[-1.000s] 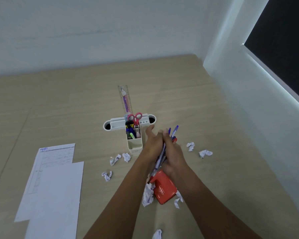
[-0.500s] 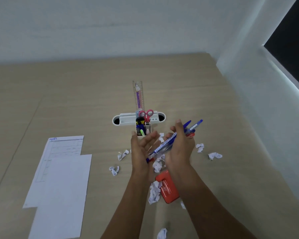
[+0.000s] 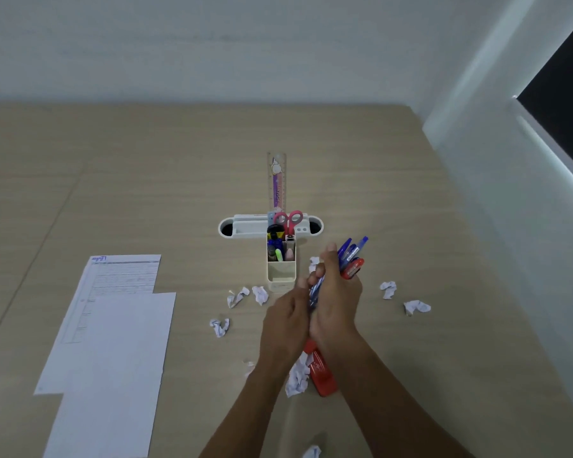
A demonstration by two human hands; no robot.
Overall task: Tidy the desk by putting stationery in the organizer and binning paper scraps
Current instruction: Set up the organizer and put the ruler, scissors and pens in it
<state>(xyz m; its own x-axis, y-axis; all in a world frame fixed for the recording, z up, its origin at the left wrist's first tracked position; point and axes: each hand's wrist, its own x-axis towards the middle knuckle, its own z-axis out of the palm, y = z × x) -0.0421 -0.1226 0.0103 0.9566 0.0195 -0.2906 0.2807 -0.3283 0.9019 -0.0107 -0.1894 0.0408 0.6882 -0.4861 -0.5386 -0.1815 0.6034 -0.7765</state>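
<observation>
Both hands together, right hand (image 3: 336, 302) and left hand (image 3: 286, 320) clasping pens (image 3: 351, 256) | beside organizer (image 3: 281, 271) mid-tabletop | ruler (image 3: 277, 183) and paper sheets (image 3: 113, 325) writing unreadable

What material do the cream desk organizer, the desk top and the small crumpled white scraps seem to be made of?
Cream desk organizer: probably plastic, with smooth matte walls and rounded moulded edges.
Beige desk top: looks like wood-grain laminate, with faint straight streaks and a flat low sheen; solid wood cannot be excluded.
Small crumpled white scraps: paper, with sharp creases.

Pen barrels (image 3: 315, 290) hidden between hands.
</observation>
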